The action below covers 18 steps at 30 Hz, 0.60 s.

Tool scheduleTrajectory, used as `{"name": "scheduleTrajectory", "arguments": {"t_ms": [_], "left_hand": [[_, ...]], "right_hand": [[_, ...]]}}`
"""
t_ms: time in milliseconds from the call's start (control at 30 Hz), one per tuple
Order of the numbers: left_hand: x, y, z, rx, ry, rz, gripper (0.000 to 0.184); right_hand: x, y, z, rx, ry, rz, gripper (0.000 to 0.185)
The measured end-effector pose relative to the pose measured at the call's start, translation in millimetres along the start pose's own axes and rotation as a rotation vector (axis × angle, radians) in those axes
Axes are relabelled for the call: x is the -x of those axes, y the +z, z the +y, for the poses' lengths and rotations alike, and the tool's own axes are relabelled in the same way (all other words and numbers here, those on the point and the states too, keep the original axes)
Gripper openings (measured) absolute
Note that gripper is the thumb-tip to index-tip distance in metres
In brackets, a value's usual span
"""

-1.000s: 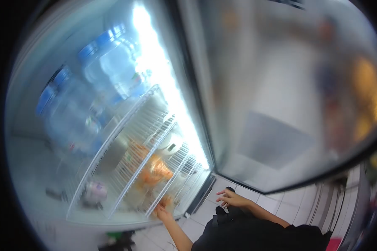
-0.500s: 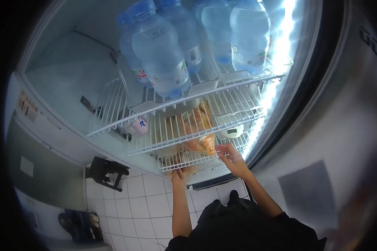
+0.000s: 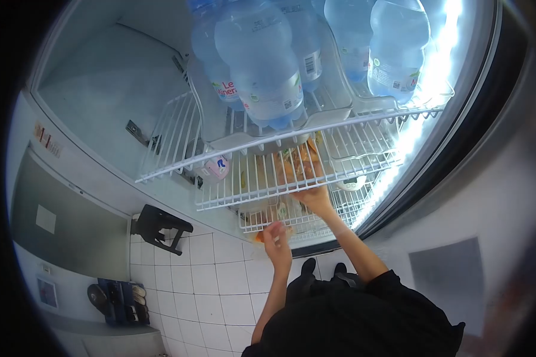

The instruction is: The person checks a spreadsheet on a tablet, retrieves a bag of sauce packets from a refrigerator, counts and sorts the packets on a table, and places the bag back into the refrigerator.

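Note:
My left hand (image 3: 277, 238) is at the front edge of the lower wire shelf (image 3: 262, 226), its fingers closed on a clear plastic packet (image 3: 259, 237) with something orange inside. The hand covers most of the packet. My right hand (image 3: 313, 197) reaches into the fridge under the middle wire shelf (image 3: 232, 201). Its fingers are at the orange packaged food (image 3: 302, 163), partly hidden behind the wires, so their grip does not show.
Large water bottles (image 3: 259, 65) stand in clear trays on the top shelf. A pink and white container (image 3: 215, 168) sits at the left, and a white device with a display (image 3: 351, 183) at the right. A black stool (image 3: 161, 228) stands on the tiled floor.
My right hand has gone deeper into the fridge. The orange packet by its fingers no longer shows at the shelf front. My left hand has shifted right and up, and the view has moved.

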<state>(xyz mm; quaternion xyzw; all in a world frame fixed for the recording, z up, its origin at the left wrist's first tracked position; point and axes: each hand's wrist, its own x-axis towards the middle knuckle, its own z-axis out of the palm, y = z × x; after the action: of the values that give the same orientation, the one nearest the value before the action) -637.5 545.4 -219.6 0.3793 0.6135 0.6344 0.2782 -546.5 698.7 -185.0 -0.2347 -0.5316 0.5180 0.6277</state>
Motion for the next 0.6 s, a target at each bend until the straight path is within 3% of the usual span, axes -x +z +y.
{"name": "scheduleTrajectory", "arguments": {"t_ms": [33,100,133,167,200,267,333,400,467,533,567,600], "left_hand": [[-9.3,1.5,9.9,0.007,-0.028,-0.099,0.036],[-23.3,6.9,-5.4,0.084,-0.085,-0.195,0.041],[-31.2,14.1,-7.1,0.123,-0.110,-0.243,0.043],[-31.0,18.2,4.8,0.155,-0.164,-0.276,0.052],[-30.2,19.7,18.9,0.163,-0.147,-0.337,0.059],[-24.3,19.8,23.4,0.402,-0.176,-0.292,0.067],[-10.3,13.2,31.1,0.380,-0.218,-0.227,0.070],[-2.8,-2.9,13.2,0.269,-0.211,-0.204,0.072],[2.3,-18.1,7.7,0.136,-0.095,-0.178,0.069],[4.3,-26.5,21.1,0.183,-0.190,-0.132,0.068],[5.8,-26.3,29.2,0.249,-0.296,-0.102,0.069],[5.3,-23.9,30.0,0.213,-0.309,-0.063,0.069]], "right_hand": [[-5.5,-7.3,-8.3,0.047,0.023,-0.027,0.058],[-10.9,-23.0,-26.9,-0.176,0.169,-0.045,0.058],[-16.1,-24.9,-34.7,-0.447,0.286,-0.039,0.051],[-12.9,-14.2,-50.8,-0.464,0.262,0.014,0.048],[-5.7,-7.8,-61.8,-0.288,0.284,0.014,0.052],[17.1,4.5,-66.4,-0.273,0.367,-0.049,0.057],[39.1,26.5,-79.3,-0.372,0.455,-0.077,0.060],[53.2,48.4,-94.3,-0.309,0.430,-0.187,0.049],[61.8,50.8,-88.5,-0.309,0.456,-0.321,0.052],[71.0,47.3,-58.2,-0.229,0.261,-0.431,0.053],[71.0,39.7,-60.2,0.105,0.075,-0.327,0.046],[72.4,36.5,-65.3,0.127,0.045,-0.138,0.038]]}}
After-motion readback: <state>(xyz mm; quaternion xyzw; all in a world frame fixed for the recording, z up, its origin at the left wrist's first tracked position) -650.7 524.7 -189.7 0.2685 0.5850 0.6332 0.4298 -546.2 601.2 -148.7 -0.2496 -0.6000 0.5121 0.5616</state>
